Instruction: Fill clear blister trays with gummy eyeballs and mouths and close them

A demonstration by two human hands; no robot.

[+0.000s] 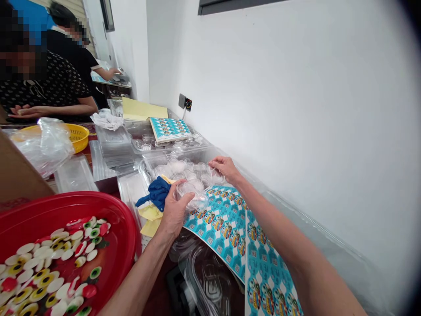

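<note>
Left hand (173, 211) gripping 1 clear plastic shell (194, 196), right hand (223, 169) pinching another in the bin (158, 163); thin, slippery, likely to crack or slip.

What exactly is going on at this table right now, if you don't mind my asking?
A person stands at a crowded packing table. Their left hand holds a clear plastic shell above the blue printed card sheets, with a blue cloth beside it. Their right hand reaches into a clear tray of plastic domes. A red basin of eyeball-like toy pieces sits at the left. Two other people work further down.
</note>
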